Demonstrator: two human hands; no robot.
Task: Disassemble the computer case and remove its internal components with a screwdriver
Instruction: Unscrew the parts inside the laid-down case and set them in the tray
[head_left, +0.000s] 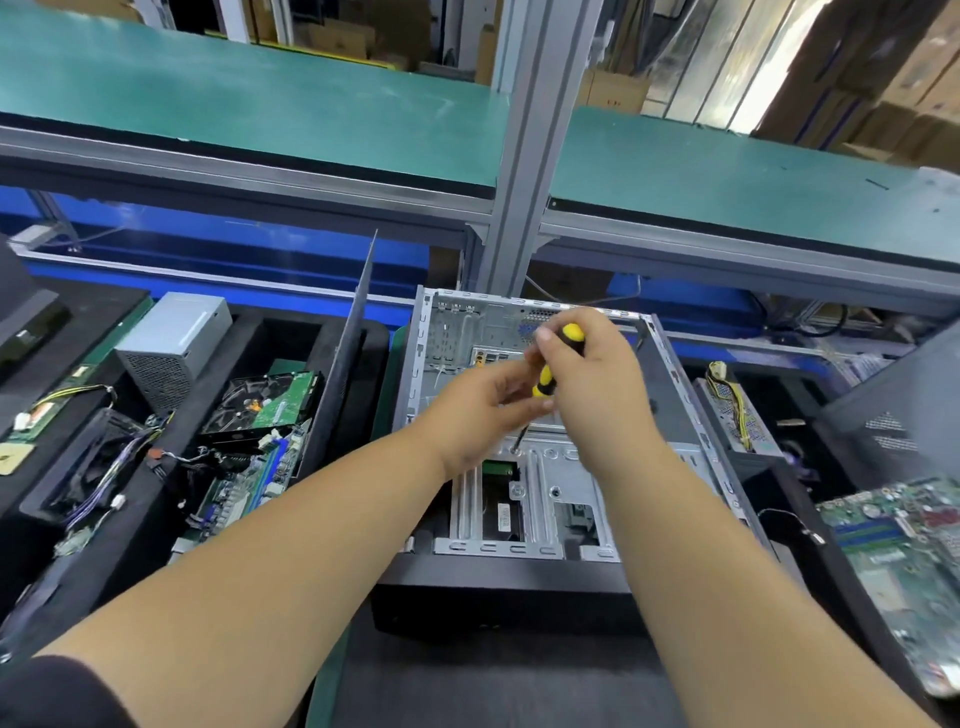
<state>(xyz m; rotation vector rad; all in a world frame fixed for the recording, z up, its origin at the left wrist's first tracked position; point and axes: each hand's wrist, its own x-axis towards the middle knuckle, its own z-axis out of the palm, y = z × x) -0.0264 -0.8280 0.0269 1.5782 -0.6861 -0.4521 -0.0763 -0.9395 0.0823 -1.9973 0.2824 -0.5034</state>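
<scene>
**Screwdriver set on a drive-cage screw, both hands on the handle**

Nearest my view, both forearms reach out over the black front of the computer case (530, 519), which lies open on its side in the middle of the bench. It looks largely emptied: bare metal inside, with a drive cage (524, 499) at the near end. To the left sit a removed power supply (171, 343), a hard drive (260, 400) and a board; another motherboard (904, 551) lies far right.

My right hand (592, 384) wraps the top of the yellow-and-black screwdriver (558, 361); my left hand (493, 405) pinches its lower handle. The tool's long axis slants from upper right down to lower left, tip meeting the cage's top edge just below both hands. I judge a screw sits there, though it is too small to confirm. Turning must keep that axis in line with the tip.
</scene>
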